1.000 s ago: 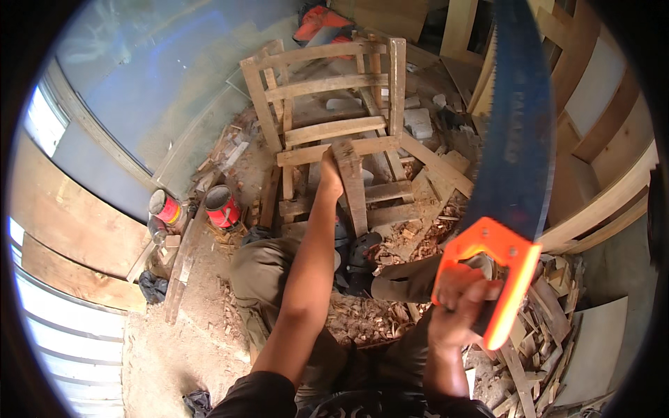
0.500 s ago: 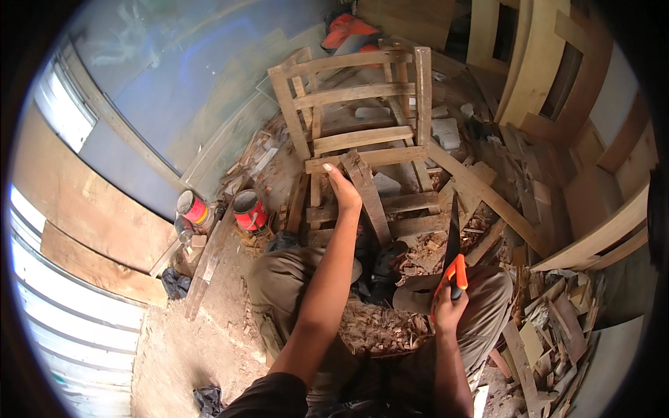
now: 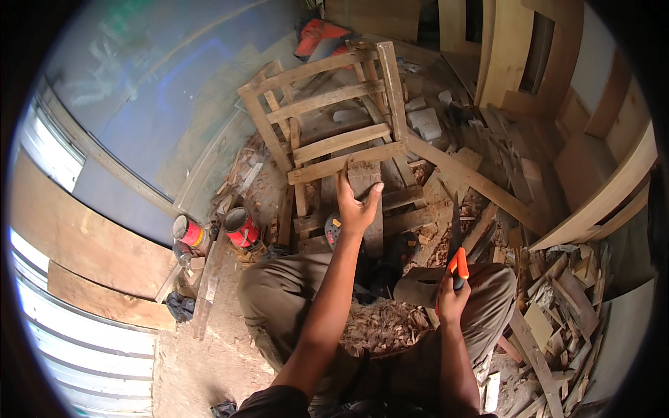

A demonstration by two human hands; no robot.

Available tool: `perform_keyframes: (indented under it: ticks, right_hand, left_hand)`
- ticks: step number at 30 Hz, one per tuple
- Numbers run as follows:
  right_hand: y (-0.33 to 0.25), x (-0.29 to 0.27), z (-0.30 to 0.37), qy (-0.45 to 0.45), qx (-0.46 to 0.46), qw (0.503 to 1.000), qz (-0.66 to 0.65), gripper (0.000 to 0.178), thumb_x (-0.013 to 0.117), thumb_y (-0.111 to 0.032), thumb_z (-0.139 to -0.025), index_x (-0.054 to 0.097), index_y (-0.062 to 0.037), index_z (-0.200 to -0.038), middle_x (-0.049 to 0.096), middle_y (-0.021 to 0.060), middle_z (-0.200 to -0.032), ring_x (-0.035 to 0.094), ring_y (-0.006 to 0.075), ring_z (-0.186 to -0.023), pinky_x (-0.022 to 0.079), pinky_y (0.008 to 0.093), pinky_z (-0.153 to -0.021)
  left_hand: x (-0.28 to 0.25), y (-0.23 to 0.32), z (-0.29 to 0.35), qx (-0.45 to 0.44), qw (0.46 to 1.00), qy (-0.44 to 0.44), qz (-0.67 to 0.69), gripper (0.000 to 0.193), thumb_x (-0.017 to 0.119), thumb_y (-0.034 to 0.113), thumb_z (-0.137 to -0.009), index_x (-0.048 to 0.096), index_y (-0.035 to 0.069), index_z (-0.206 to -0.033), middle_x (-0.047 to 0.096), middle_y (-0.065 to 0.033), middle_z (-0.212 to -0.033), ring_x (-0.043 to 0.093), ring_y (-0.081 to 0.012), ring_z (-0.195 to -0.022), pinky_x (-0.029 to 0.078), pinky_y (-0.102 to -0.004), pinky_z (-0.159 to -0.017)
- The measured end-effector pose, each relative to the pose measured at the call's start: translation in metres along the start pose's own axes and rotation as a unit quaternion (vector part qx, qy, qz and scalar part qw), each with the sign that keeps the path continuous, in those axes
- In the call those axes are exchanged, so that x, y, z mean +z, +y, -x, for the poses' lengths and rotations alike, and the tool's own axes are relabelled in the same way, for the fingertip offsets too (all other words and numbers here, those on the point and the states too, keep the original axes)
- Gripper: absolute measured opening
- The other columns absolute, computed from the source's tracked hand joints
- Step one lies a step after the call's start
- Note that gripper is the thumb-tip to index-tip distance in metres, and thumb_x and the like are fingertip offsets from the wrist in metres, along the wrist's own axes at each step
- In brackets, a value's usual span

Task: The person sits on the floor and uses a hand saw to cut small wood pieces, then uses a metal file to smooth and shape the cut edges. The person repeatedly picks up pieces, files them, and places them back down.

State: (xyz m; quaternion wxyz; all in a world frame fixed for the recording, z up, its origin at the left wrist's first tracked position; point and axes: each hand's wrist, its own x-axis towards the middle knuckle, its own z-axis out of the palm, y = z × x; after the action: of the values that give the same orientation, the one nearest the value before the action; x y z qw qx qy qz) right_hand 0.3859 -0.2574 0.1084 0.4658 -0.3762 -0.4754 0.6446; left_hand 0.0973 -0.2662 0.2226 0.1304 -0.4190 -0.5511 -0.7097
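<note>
My left hand (image 3: pixel 357 210) grips a short, rough wooden board (image 3: pixel 365 180), thumb on its right edge and fingers at its left edge. The board's far end is close to the lower rail of a wooden slatted frame (image 3: pixel 341 169), which looks like a chair; whether they touch I cannot tell. Over my right knee, my right hand (image 3: pixel 454 298) is closed around the orange and black handle of a handsaw (image 3: pixel 459 262). Its dark blade points away from me and is hard to make out against the debris.
Two red cans, a nearer one (image 3: pixel 241 228) and another (image 3: pixel 189 230), stand at the left. Wood scraps (image 3: pixel 568 306) are heaped at the right. A long plank (image 3: pixel 481 187) slants beside the frame. Wooden panels (image 3: pixel 509 56) lean at the far right; shavings (image 3: pixel 387 327) cover the floor between my legs.
My left hand has moved from beside the board onto it and closed around it. The board now lies straighter in view. The saw stays in my right hand; the whole view has shifted slightly.
</note>
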Motion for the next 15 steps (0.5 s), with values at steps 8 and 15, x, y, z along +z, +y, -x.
perform_keyframes:
  ticks: [8, 15]
  right_hand:
    - [0.026, -0.012, -0.022, -0.014, -0.045, 0.998, 0.047, 0.020, 0.056, -0.003, -0.098, 0.060, 0.0000, -0.118, 0.054, -0.0038, -0.072, 0.048, 0.0031, -0.057, 0.036, 0.0201, -0.051]
    - [0.026, -0.021, -0.023, -0.048, -0.056, 0.997, 0.023, 0.024, 0.055, -0.003, -0.097, 0.059, 0.0016, -0.121, 0.056, -0.0025, -0.074, 0.049, 0.0037, -0.058, 0.036, 0.0200, -0.051]
  left_hand:
    - [0.001, 0.035, -0.009, -0.052, 0.978, 0.081, -0.183, 0.055, 0.080, 0.013, -0.083, 0.040, -0.001, -0.118, 0.054, -0.0251, -0.116, 0.056, -0.0299, -0.112, 0.043, -0.0424, -0.096]
    - [-0.006, 0.037, -0.022, -0.143, 0.985, -0.087, -0.050, 0.089, 0.062, 0.044, -0.096, 0.009, 0.006, -0.157, 0.018, -0.0293, -0.157, 0.019, -0.0409, -0.148, 0.021, -0.0532, -0.119]
